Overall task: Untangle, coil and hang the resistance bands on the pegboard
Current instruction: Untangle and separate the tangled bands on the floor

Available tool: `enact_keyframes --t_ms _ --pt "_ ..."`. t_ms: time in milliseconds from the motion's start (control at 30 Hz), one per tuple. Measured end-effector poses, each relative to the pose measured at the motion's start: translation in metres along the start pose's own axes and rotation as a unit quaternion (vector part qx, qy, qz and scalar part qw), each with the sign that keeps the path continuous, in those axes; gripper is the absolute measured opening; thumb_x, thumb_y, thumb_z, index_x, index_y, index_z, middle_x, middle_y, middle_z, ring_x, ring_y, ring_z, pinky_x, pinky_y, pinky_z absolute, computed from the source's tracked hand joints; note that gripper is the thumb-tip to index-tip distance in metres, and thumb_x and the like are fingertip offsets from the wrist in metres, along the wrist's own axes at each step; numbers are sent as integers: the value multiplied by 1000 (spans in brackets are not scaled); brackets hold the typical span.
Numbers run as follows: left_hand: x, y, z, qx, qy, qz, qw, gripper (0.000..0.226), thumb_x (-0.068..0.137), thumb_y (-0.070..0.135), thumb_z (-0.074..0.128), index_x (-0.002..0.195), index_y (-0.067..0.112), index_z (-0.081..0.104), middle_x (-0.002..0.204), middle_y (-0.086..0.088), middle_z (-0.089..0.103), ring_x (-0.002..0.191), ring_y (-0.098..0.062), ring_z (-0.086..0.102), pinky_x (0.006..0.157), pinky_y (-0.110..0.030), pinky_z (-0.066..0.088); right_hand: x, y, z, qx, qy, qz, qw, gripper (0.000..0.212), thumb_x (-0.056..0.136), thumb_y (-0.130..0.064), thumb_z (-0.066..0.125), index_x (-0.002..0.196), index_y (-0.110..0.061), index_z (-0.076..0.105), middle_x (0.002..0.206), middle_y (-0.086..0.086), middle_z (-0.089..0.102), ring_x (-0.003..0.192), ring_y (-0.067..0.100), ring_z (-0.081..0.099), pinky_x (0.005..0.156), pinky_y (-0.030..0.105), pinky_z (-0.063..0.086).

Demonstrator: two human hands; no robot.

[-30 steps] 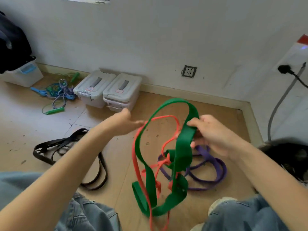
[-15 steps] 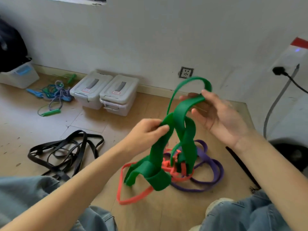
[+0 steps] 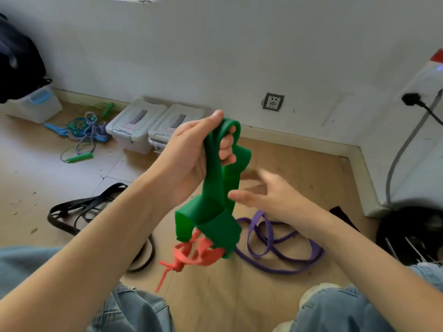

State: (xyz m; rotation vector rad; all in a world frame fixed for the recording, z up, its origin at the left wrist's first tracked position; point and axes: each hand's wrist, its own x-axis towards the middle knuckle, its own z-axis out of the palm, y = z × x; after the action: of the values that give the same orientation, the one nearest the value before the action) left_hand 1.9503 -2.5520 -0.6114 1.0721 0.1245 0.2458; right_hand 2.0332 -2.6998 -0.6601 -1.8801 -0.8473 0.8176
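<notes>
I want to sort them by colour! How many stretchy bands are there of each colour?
Green band: 1
Red band: 1
Purple band: 1
Black bands: a tangle, number unclear
Total: 3 coloured bands, plus the black ones

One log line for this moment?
left hand: grips green band | right hand: open, beside it | red band: tangled below | purple band: floor

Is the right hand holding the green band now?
No, the right hand is open beside the green band; only the left hand grips it.

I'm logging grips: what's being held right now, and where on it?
The left hand grips the green band at its top loop; the right hand holds nothing.
</notes>
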Motion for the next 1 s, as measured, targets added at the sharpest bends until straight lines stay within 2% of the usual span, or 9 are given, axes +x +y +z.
enact_keyframes --t_ms 67,200,267,333,433,567,667,800,1000 --pt "-1 3 -2 -39 12 -19 999 30 97 25 38 80 7 55 55 2 50 49 -9 47 57 -21 49 0 -5 -7 -78 124 -51 988 53 70 -52 68 113 -24 52 110 -9 57 86 0 60 71 11 48" --pt "0 4 -2 -143 37 -43 988 21 96 19 40 94 2 52 67 -2 57 63 -13 57 62 -22 53 -10 -9 -3 -36 -103 -74 991 43 73 -34 77 110 -24 57 99 3 66 88 14 65 76 24 53" --pt "2 4 -3 -112 55 -53 991 18 94 16 43 100 1 51 77 -6 59 75 -16 60 70 -25 55 -8 -4 4 -150 -61 -111 980 40 70 -27 81 103 -21 59 88 -2 67 77 6 63 68 24 50" --pt "4 1 -9 74 83 -80 991 18 94 16 47 103 3 54 89 -7 62 83 -17 62 82 -30 52 -4 -2 0 -151 64 -127 978 25 72 -25 78 92 -24 63 82 -6 67 73 2 61 65 20 47" --pt "-3 -3 -25 468 93 -102 873 33 88 37 55 110 13 61 104 0 66 93 -13 61 87 -30 47 1 -2 -18 -18 205 -68 976 21 76 -31 73 82 -11 68 72 5 68 64 16 62 62 31 47" --pt "-19 -27 -5 478 -40 -111 870 71 54 74 63 102 22 62 95 8 68 88 -8 65 82 -30 53 4 -9 -17 -33 270 -60 961 36 81 -39 66 71 -5 65 61 5 61 54 9 54 52 24 41" --pt "-18 -62 8 589 -39 -32 807 59 66 56 70 105 16 50 97 4 63 87 -14 61 78 -31 51 2 -14 -8 -106 258 -88 956 38 79 -44 66 71 -7 66 59 0 61 52 5 53 48 16 40" --pt "-13 -59 5 475 -59 -25 878 17 82 21 68 89 7 63 77 -1 71 68 -14 67 71 -32 56 3 -18 -20 -61 252 -96 961 57 73 -60 64 73 -3 65 63 7 63 56 11 55 55 21 42" --pt "-8 -24 9 263 19 43 964 14 87 15 60 76 12 67 55 1 64 45 -7 55 47 -15 46 -3 -2 -26 73 -114 -48 990 31 76 -53 66 99 -32 69 99 -7 71 97 11 65 91 35 50"
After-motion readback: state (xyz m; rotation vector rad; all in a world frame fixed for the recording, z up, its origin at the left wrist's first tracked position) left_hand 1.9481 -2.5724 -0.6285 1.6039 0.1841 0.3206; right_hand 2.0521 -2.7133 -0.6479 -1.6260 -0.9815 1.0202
